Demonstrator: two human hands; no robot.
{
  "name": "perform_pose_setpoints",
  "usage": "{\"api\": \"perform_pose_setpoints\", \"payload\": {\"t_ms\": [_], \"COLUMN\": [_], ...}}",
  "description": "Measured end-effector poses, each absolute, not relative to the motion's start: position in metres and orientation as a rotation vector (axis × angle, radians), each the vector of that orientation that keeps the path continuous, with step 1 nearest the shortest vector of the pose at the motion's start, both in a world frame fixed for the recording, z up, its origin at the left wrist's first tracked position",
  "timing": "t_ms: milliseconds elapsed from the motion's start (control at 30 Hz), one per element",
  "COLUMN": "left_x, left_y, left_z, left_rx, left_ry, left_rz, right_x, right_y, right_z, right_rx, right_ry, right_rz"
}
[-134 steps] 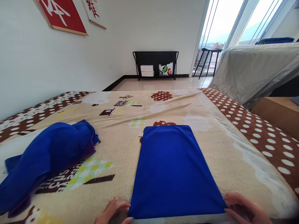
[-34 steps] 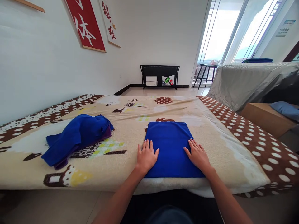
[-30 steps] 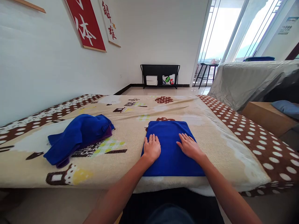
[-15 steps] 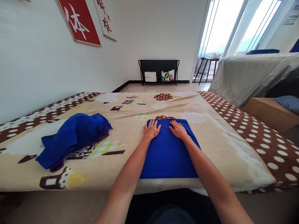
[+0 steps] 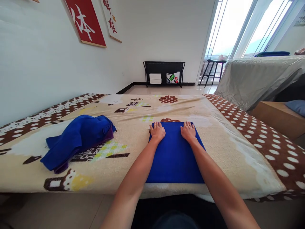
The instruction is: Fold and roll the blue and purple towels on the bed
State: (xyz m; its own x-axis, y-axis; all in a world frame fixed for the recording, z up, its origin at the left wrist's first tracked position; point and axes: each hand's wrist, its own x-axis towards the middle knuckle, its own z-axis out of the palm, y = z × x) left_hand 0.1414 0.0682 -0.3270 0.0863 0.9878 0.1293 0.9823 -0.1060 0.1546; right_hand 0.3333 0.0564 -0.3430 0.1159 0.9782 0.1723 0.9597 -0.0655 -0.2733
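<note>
A blue cloth (image 5: pixel 175 159) lies flat in a neat rectangle at the near edge of the patterned blanket (image 5: pixel 238 156). On its far left corner rests my left hand (image 5: pixel 157 131), palm down with the fingers stretched out. My right hand (image 5: pixel 188 131) lies flat near the far right corner, its fingers extended too. Neither hand grips anything. Off to the left sits a crumpled heap of blue cloth (image 5: pixel 81 133), with purple fabric showing beneath it; no hand touches it.
Beyond the blanket, a black rack (image 5: pixel 164 68) stands against the far wall with white boxes (image 5: pixel 155 78) on it. At the right are a cardboard box (image 5: pixel 274 117) and a large piece covered in plastic sheeting (image 5: pixel 252 73). A stool (image 5: pixel 213 68) stands by the window.
My right hand has slid right across the cloth toward its far right corner. My left hand stays near the far left corner. The view has shifted slightly.
</note>
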Motion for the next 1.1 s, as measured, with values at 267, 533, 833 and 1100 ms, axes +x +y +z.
{"api": "perform_pose_setpoints", "payload": {"t_ms": [267,533,833,1100], "left_x": [0.172,0.133,0.118,0.118], "left_y": [0.073,0.086,0.072,0.018], "left_z": [-0.342,-0.342,-0.341,-0.328], "left_rx": [2.510,2.320,2.185,2.358], "left_ry": [1.739,1.993,2.177,2.046], "left_rz": [0.309,0.329,0.364,0.352], "right_x": [0.308,0.370,0.381,0.358], "right_y": [0.071,0.068,0.054,0.002], "right_z": [-0.350,-0.356,-0.356,-0.347], "right_rx": [-1.791,-2.058,-2.165,-2.039], "right_ry": [-2.182,-1.985,-1.906,-1.966], "right_rz": [0.153,0.157,0.148,0.020]}}
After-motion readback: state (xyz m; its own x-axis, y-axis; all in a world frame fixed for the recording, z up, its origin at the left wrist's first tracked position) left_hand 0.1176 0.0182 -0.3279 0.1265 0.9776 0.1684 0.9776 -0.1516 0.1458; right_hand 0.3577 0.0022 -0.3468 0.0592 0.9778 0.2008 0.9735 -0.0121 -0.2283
